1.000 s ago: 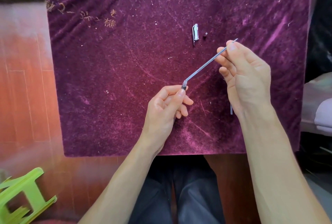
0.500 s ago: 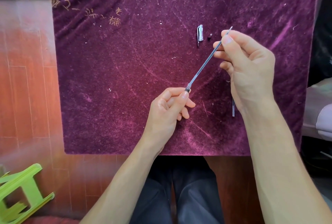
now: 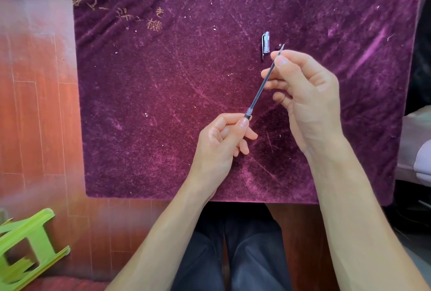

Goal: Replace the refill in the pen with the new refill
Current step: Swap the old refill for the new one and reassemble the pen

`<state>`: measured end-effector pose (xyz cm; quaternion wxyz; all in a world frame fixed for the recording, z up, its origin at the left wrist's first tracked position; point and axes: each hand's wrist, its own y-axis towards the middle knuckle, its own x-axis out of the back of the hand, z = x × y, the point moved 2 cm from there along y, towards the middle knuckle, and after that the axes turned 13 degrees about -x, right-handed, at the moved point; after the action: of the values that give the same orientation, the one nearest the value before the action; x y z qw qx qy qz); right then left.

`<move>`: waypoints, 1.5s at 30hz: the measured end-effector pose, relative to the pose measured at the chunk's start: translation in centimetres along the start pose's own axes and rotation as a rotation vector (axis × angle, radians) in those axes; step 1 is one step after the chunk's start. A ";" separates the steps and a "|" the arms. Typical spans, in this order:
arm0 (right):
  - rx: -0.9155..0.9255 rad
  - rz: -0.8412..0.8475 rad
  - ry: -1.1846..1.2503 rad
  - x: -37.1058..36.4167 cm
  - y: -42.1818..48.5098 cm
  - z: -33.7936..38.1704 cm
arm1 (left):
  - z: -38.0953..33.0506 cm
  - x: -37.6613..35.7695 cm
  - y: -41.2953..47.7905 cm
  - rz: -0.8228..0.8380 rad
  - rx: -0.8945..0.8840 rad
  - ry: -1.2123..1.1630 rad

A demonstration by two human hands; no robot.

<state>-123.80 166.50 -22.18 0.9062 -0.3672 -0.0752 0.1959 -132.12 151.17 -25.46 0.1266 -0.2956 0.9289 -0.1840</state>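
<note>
A purple velvet cloth (image 3: 163, 104) covers the table; above it the right hand (image 3: 307, 99) pinches the upper end of a thin refill (image 3: 262, 88), while the left hand (image 3: 221, 143) grips its lower tip; a clear pen cap (image 3: 265, 43) lies on the cloth just beyond

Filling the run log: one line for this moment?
left hand: grips pen tip section | right hand: pinches refill | cap: on cloth
</note>
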 end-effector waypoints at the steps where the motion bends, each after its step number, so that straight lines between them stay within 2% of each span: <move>1: -0.003 -0.002 0.003 -0.1 0.0 0.0 | 0.0 0.0 0.0 0.000 0.000 -0.001; 7: -0.001 -0.021 -0.041 -0.4 0.3 -0.2 | -0.2 0.0 -0.1 -0.003 0.007 -0.013; 22: -0.076 0.085 -0.119 -1.0 -0.5 -2.4 | -0.6 0.7 0.5 -0.030 0.007 -0.070; 41: -0.061 0.192 -0.194 -1.2 -0.4 -3.2 | -0.6 1.1 1.0 -0.048 0.023 -0.098; 43: 0.009 0.086 -0.234 0.0 0.2 -2.5 | -0.5 1.2 1.1 -0.045 0.026 -0.110; 45: 0.101 -0.123 -0.285 1.5 1.4 -1.6 | -0.4 1.3 1.3 -0.049 0.034 -0.120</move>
<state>-122.39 167.00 -24.26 0.9138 -0.2844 -0.2156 0.1938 -133.94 151.52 -25.77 0.1825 -0.3268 0.9087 -0.1847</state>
